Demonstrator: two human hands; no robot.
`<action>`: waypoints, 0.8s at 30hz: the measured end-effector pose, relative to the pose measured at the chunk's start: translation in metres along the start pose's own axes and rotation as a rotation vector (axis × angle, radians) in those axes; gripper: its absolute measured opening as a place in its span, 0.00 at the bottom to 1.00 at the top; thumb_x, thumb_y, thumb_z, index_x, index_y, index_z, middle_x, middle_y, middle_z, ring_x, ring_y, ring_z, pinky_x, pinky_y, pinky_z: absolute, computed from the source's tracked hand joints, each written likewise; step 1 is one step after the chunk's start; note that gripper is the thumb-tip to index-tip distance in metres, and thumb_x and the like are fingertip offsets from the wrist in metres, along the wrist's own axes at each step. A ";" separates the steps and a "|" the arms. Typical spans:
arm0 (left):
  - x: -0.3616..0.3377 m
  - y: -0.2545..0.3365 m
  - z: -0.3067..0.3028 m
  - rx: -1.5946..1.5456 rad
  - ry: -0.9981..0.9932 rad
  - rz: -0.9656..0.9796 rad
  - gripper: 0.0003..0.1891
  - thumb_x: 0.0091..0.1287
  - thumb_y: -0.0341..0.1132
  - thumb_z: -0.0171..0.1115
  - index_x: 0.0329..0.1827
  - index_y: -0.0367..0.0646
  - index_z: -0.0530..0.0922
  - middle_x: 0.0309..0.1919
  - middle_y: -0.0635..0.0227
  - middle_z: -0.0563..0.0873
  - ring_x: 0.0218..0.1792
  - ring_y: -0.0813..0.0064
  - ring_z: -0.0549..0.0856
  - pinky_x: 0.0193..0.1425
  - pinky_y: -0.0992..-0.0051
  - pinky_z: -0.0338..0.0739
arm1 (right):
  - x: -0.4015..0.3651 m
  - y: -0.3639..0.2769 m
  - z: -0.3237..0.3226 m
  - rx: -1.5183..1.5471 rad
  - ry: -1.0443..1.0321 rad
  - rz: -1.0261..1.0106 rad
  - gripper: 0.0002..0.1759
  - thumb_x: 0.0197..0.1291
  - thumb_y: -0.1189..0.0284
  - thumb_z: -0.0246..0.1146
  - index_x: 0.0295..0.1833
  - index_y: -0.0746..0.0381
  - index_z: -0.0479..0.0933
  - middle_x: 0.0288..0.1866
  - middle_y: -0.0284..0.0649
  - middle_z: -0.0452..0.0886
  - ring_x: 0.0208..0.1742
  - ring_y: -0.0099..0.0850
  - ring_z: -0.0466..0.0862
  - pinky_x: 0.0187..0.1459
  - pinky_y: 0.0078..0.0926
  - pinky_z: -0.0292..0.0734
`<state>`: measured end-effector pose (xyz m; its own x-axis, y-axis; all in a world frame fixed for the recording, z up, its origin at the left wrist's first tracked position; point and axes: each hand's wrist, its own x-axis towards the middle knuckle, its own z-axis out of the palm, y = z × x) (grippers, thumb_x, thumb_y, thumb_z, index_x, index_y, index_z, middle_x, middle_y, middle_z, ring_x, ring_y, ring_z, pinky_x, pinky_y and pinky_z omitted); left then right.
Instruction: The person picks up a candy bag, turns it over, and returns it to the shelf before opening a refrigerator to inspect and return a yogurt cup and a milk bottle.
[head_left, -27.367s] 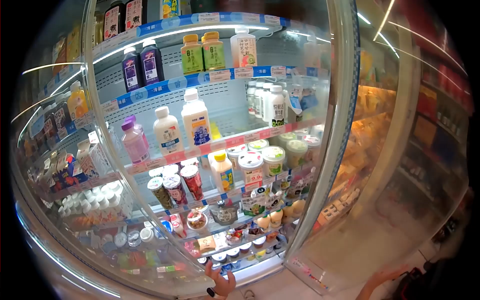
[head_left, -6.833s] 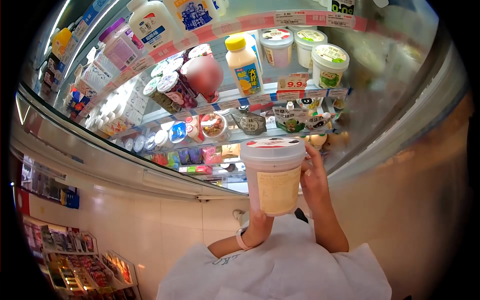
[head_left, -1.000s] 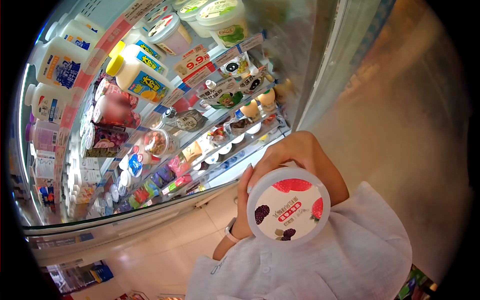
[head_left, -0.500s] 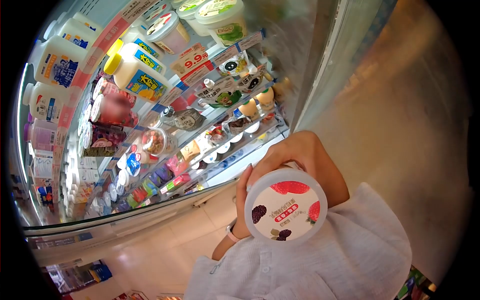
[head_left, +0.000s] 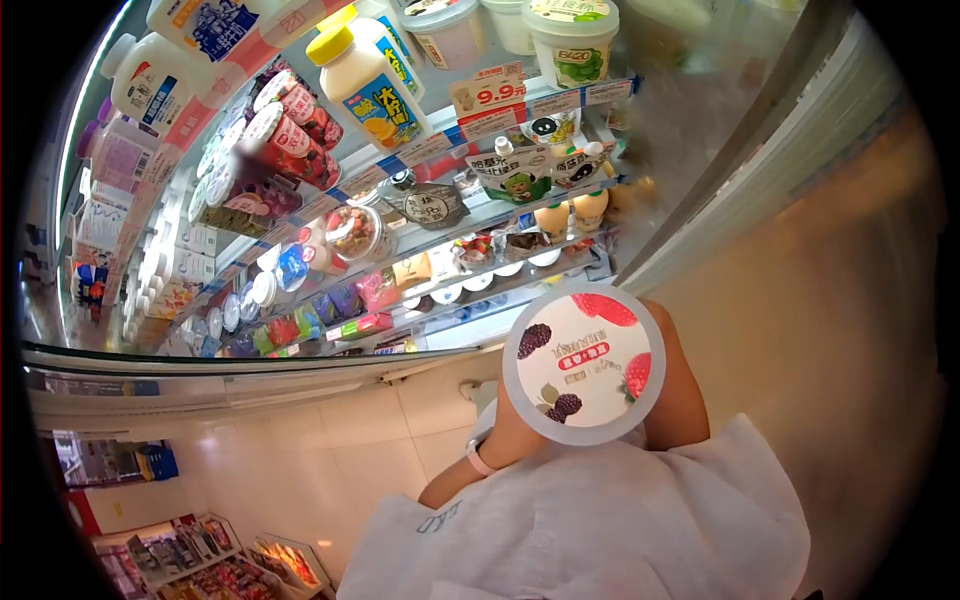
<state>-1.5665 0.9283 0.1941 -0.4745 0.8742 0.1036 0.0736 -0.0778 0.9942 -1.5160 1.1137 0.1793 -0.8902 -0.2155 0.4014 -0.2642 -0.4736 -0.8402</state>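
A round yogurt tub (head_left: 585,365) is held up in front of my chest, its pale lid with strawberries and blackberries facing me. My left hand (head_left: 512,428), with a band on the wrist, reaches to the tub's left side. From the right, my right hand (head_left: 668,325) comes in behind the tub. The lid hides the fingers of both hands and most of the tub's wall. Past it, a yellow-capped bottle (head_left: 375,95) and a green-fruit tub (head_left: 572,45) stand on the fridge shelf above a 9.9 price tag (head_left: 490,95).
The lit fridge shelves hold pouches (head_left: 512,175), a jar (head_left: 355,235) and stacked cups (head_left: 292,130). The fridge's door frame (head_left: 740,150) stands on the right. At lower left, a snack rack (head_left: 180,550) stands on the tiled floor (head_left: 350,450).
The view has shifted, so the shelves sit further right and the snack rack shows. The tub appears higher, and the lid now covers the fingers that were visible around it.
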 end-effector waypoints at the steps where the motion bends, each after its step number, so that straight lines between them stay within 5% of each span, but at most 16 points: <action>1: -0.008 -0.011 -0.005 -0.115 0.019 -0.014 0.48 0.47 0.44 0.72 0.66 0.39 0.50 0.59 0.60 0.66 0.58 0.68 0.70 0.59 0.72 0.68 | 0.001 0.000 0.000 0.006 0.068 0.035 0.54 0.23 0.66 0.78 0.61 0.69 0.60 0.54 0.42 0.73 0.56 0.30 0.71 0.57 0.29 0.65; 6: 0.006 0.012 -0.015 -0.730 0.018 -0.123 0.47 0.54 0.64 0.55 0.67 0.45 0.46 0.60 0.61 0.64 0.59 0.67 0.69 0.59 0.66 0.66 | 0.021 -0.016 0.009 0.008 0.347 0.114 0.56 0.24 0.64 0.79 0.63 0.66 0.57 0.57 0.38 0.69 0.57 0.26 0.70 0.57 0.27 0.67; 13: 0.005 0.021 -0.026 -1.360 -0.118 -0.206 0.38 0.62 0.63 0.42 0.70 0.56 0.43 0.61 0.52 0.66 0.61 0.60 0.65 0.64 0.63 0.59 | 0.023 0.004 0.015 0.194 0.497 0.022 0.56 0.38 0.45 0.69 0.64 0.69 0.53 0.60 0.43 0.66 0.60 0.29 0.69 0.57 0.30 0.68; 16: 0.007 0.020 -0.027 -1.457 -0.163 -0.198 0.38 0.62 0.62 0.44 0.71 0.59 0.41 0.63 0.52 0.63 0.64 0.60 0.61 0.65 0.62 0.57 | 0.029 -0.005 0.018 0.191 0.430 0.053 0.55 0.41 0.43 0.66 0.65 0.67 0.51 0.61 0.48 0.65 0.60 0.38 0.69 0.57 0.36 0.68; 19: 0.005 0.027 -0.022 -1.415 -0.169 -0.145 0.41 0.61 0.60 0.47 0.70 0.63 0.35 0.65 0.53 0.59 0.67 0.60 0.56 0.66 0.61 0.54 | 0.039 0.009 0.025 0.531 0.352 -0.176 0.55 0.42 0.38 0.61 0.66 0.65 0.51 0.62 0.51 0.63 0.59 0.47 0.69 0.58 0.43 0.67; 20: 0.003 0.030 -0.019 -1.307 -0.178 -0.111 0.42 0.61 0.61 0.47 0.70 0.64 0.33 0.65 0.51 0.57 0.68 0.58 0.53 0.66 0.59 0.53 | 0.042 0.015 0.023 0.629 0.234 -0.244 0.54 0.43 0.36 0.58 0.67 0.62 0.50 0.61 0.54 0.63 0.60 0.56 0.66 0.61 0.54 0.59; 24: 0.002 0.046 -0.009 -0.900 -0.268 0.044 0.49 0.58 0.63 0.50 0.68 0.63 0.23 0.65 0.45 0.56 0.69 0.53 0.51 0.66 0.55 0.50 | 0.052 0.010 0.026 1.234 -0.122 -0.353 0.53 0.46 0.39 0.57 0.70 0.55 0.44 0.52 0.55 0.69 0.65 0.56 0.57 0.64 0.64 0.29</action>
<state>-1.5721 0.9217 0.2402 -0.2617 0.9342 0.2427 -0.6727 -0.3568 0.6482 -1.5555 1.0749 0.2012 -0.7861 0.0369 0.6170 0.0972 -0.9784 0.1824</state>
